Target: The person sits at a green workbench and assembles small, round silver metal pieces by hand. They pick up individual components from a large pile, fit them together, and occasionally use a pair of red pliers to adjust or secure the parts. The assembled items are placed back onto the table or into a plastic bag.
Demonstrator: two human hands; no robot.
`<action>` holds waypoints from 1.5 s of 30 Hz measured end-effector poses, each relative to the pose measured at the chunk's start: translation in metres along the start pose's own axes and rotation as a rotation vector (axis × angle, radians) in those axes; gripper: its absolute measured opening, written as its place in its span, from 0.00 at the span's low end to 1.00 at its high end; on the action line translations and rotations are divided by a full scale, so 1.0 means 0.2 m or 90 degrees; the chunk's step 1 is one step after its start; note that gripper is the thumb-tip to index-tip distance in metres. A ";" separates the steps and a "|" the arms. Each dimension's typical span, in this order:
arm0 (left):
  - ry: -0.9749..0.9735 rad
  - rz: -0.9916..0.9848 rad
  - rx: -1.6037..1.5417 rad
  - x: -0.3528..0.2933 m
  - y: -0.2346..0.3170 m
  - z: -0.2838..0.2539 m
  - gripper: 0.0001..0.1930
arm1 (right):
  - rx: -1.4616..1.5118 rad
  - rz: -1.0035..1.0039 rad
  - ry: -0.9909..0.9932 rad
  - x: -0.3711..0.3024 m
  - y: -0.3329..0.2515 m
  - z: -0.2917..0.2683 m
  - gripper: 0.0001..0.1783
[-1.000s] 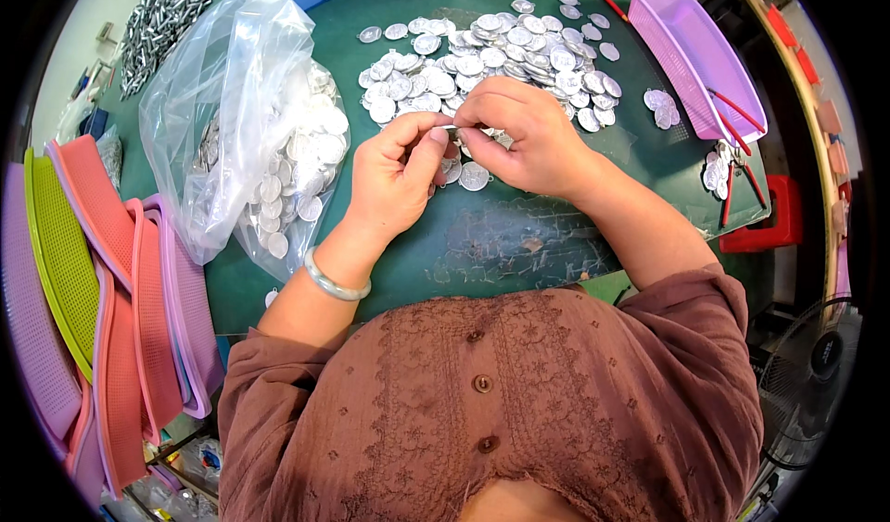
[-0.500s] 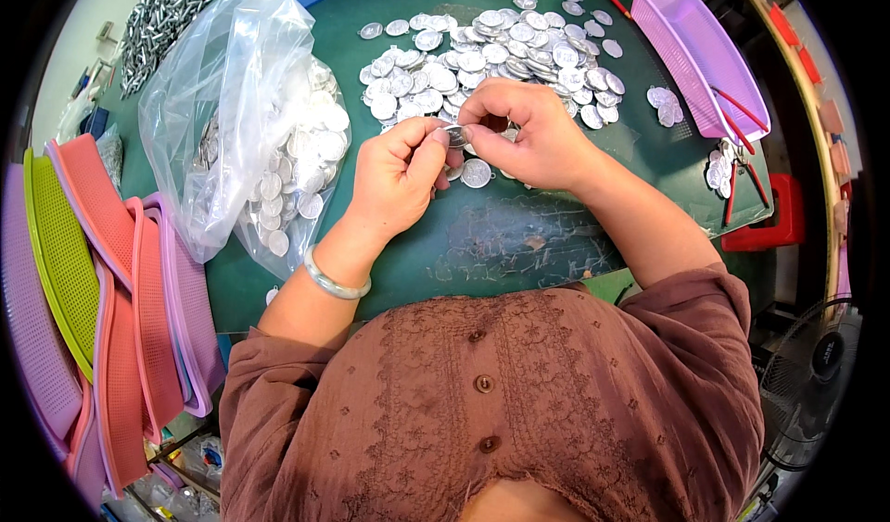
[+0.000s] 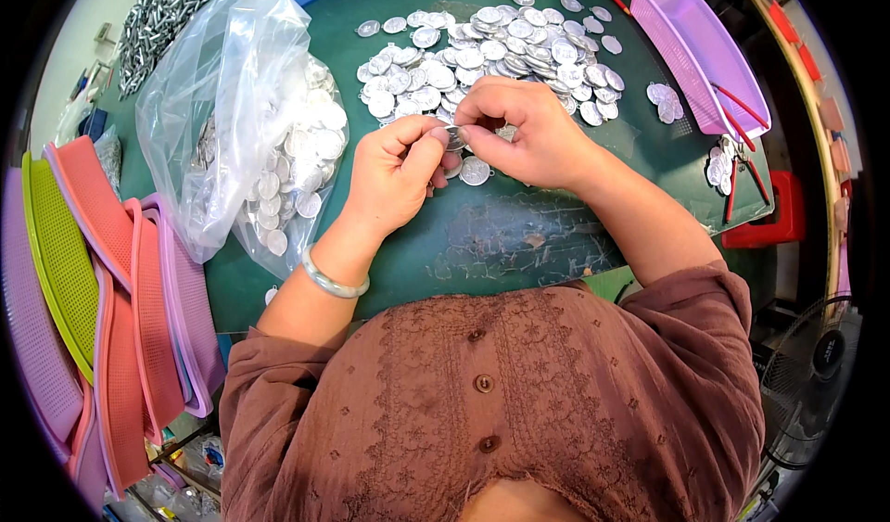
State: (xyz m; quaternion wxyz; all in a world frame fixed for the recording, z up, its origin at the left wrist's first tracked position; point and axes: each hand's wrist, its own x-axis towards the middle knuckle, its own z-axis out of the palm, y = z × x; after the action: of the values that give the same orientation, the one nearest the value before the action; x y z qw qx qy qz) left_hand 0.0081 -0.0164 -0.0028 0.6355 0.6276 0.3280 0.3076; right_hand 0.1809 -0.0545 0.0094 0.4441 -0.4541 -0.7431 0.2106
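Between my two hands is a silver medal [image 3: 453, 135], round and flat, mostly covered by my fingers. My left hand [image 3: 394, 171] pinches it from the left between thumb and fingers. From the right, my right hand [image 3: 524, 134] grips it with thumb and forefinger. Just below the fingers, a loose medal [image 3: 475, 171] lies flat on the green table [image 3: 399, 267]. Beyond my hands spreads a heap of similar silver medals [image 3: 528, 44], several with a small loop at the rim.
A clear plastic bag [image 3: 209, 105] of medals stands left of my hands. Stacked pink, purple and green baskets [image 3: 111, 309] lean at the left edge. At right are a purple basket [image 3: 681, 40], red-handled pliers [image 3: 733, 188] and small medal groups [image 3: 665, 102]. A fan [image 3: 811, 383] stands lower right.
Almost nothing differs. Both hands keep their pinch on the medal, with only a very slight shift of the fingers; the whole view has moved a little.
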 end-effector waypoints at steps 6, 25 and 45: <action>0.030 -0.038 -0.034 0.01 0.00 -0.01 0.07 | 0.111 0.136 -0.020 0.00 0.01 -0.02 0.03; 0.014 -0.169 -0.386 0.06 -0.02 -0.09 0.07 | -0.345 -0.040 -0.151 0.01 0.08 -0.08 0.12; 0.084 -0.145 -0.279 0.06 -0.01 -0.08 0.05 | -0.486 -0.146 -0.127 0.07 0.11 0.04 0.02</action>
State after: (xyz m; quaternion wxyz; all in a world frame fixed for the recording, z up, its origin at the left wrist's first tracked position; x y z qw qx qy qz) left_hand 0.0018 0.0023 -0.0057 0.7641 0.4124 0.3628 0.3382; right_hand 0.1826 -0.0296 -0.0040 0.1897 -0.4778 -0.8532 -0.0882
